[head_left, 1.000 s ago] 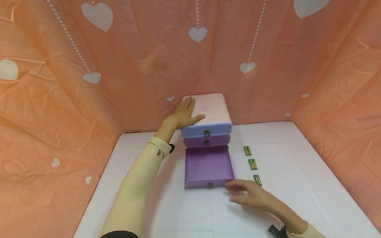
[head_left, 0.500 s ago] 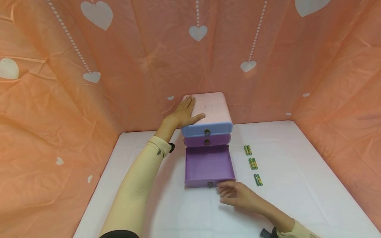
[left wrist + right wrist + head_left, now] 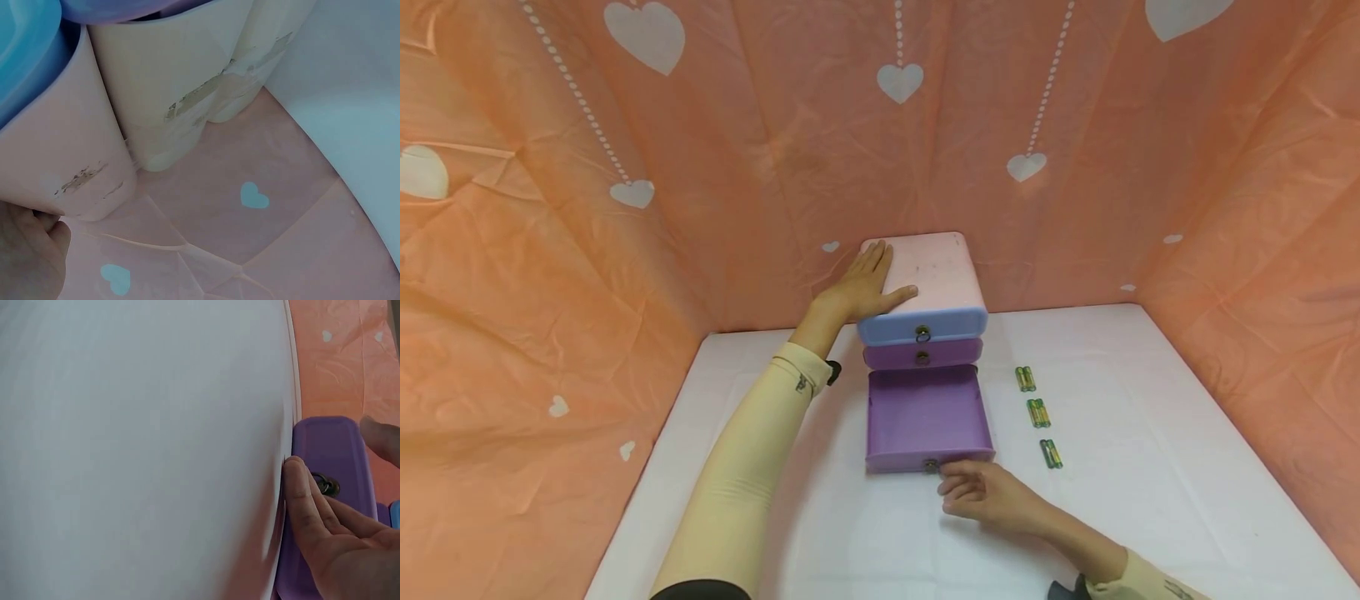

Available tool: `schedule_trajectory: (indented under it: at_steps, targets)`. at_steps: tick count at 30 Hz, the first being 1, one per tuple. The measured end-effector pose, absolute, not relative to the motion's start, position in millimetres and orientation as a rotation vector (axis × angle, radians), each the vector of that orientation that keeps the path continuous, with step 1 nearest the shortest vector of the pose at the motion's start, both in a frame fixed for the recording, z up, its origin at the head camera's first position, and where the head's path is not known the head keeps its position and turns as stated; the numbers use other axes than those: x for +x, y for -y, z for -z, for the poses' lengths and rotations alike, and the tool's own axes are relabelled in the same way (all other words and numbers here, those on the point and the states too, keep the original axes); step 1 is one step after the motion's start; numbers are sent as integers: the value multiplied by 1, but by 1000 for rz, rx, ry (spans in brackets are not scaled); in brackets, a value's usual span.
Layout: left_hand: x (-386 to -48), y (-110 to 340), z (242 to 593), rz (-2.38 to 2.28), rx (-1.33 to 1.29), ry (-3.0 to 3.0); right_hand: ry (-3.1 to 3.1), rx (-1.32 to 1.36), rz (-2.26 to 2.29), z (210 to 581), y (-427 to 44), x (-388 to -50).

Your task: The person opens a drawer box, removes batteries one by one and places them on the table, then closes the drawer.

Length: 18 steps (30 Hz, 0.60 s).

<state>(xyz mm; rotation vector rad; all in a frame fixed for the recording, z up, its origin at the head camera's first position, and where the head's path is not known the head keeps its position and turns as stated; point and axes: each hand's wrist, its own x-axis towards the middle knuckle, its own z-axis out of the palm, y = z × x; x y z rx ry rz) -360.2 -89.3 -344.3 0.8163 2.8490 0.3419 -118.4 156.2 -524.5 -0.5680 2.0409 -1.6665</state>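
Note:
A small drawer cabinet (image 3: 934, 271) stands at the back of the table, its top pale pink. My left hand (image 3: 853, 292) rests flat on that top, fingers spread; part of it shows at the lower left of the left wrist view. The blue top drawer (image 3: 887, 330) and purple middle drawer (image 3: 887, 357) sit above the purple bottom drawer (image 3: 928, 412), which is pulled far out and bare inside. My right hand (image 3: 992, 496) is at its front, right of the ring pull (image 3: 325, 484). In the right wrist view its fingers lie fairly straight against the front panel, the thumb apart.
Right of the drawer, green-and-gold batteries (image 3: 1038, 412) lie in three small groups on the white tabletop (image 3: 1150, 433). Orange cloth (image 3: 760, 167) with white hearts hangs behind the cabinet and along both sides.
My right hand has moved left along the bottom drawer's front, from its right corner to beside the ring pull. My left hand has stayed on the cabinet top.

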Motion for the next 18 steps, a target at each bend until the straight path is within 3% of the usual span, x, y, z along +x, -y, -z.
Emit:
schedule_trajectory:
  at_steps: [18]
  targets:
    - [-360,90,344,-348,813,-2843,-2003,-504,1705,532,-156,-122]
